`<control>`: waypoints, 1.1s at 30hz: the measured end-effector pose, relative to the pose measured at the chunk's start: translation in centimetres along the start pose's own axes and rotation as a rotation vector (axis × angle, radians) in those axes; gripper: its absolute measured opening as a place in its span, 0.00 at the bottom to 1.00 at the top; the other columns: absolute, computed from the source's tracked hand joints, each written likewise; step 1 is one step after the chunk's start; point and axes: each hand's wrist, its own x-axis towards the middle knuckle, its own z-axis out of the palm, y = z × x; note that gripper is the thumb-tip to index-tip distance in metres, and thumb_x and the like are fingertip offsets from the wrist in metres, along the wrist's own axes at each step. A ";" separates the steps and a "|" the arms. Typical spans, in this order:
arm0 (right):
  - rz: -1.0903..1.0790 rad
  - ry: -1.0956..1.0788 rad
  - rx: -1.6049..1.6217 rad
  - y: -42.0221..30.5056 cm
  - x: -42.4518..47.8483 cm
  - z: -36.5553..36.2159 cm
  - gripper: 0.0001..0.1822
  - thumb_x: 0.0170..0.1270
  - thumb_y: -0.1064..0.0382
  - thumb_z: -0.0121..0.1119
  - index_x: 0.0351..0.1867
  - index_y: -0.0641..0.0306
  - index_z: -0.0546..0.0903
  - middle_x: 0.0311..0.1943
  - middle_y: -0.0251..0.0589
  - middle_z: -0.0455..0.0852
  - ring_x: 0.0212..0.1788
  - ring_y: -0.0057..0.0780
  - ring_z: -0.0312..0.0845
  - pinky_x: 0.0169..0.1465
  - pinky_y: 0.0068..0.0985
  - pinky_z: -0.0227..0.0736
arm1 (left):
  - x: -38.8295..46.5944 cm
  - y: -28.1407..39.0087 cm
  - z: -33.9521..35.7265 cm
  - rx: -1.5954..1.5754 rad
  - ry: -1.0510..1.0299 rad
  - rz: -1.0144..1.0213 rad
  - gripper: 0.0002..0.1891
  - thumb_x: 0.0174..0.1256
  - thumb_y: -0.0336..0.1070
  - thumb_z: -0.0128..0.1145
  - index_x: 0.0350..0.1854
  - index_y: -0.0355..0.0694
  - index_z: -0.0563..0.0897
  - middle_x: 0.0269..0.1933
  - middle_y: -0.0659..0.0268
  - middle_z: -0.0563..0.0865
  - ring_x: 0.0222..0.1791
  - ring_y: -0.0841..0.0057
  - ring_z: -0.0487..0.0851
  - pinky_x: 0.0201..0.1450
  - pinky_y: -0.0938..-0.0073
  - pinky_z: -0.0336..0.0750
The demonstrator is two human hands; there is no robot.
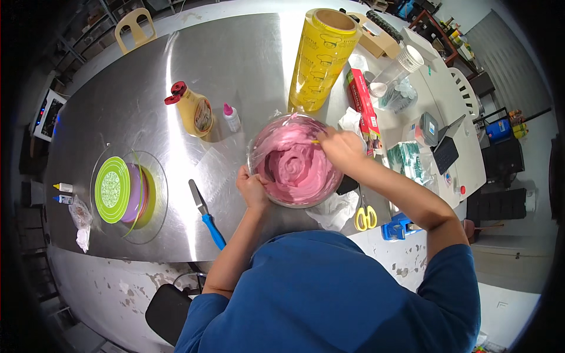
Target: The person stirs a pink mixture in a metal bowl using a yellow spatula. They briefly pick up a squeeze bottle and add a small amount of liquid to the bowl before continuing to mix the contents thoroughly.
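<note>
A round mixing bowl (300, 205) stands before me on the steel table, with thick pink frosting (291, 170) swirled inside it. Clear plastic film appears to cling around its rim. My left hand (254, 189) grips the bowl's near left side. Over the far right rim, my right hand (342, 148) is closed around a utensil; only a small yellow part (315, 141) of it shows, and the rest is hidden by the hand and frosting. To the left lies an offset spatula (207, 220) with a blue handle.
Behind the bowl stands a tall yellow roll of cling film (320, 66). A squeeze bottle (196, 112) and small pink-capped bottle (231, 118) stand left of it. A baking paper box (364, 106) and scissors (365, 216) lie right. A green disc (112, 189) sits far left.
</note>
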 end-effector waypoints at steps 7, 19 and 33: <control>-0.221 0.016 0.167 -4.1 -1.9 0.1 0.06 0.48 0.65 0.52 0.24 0.63 0.79 0.22 0.45 0.80 0.25 0.36 0.81 0.23 0.31 0.74 | -1.0 0.9 1.5 -0.018 0.028 -0.045 0.11 0.41 0.18 0.34 0.17 0.42 0.66 0.15 0.72 0.69 0.12 0.86 0.65 0.15 0.86 0.60; -0.063 -0.068 0.123 -1.1 -1.5 -0.8 0.07 0.49 0.67 0.51 0.29 0.64 0.78 0.27 0.47 0.80 0.26 0.39 0.80 0.25 0.32 0.73 | -0.2 0.1 0.4 -0.091 0.034 0.000 0.11 0.44 0.18 0.33 0.19 0.42 0.68 0.14 0.72 0.69 0.12 0.87 0.65 0.16 0.87 0.61; 0.031 0.114 0.029 3.5 -0.8 -0.4 0.03 0.48 0.64 0.54 0.24 0.59 0.78 0.24 0.43 0.79 0.30 0.36 0.79 0.27 0.33 0.72 | 0.2 -0.6 0.2 -0.035 -0.033 0.127 0.11 0.38 0.14 0.35 0.18 0.40 0.64 0.17 0.71 0.69 0.11 0.87 0.64 0.10 0.85 0.57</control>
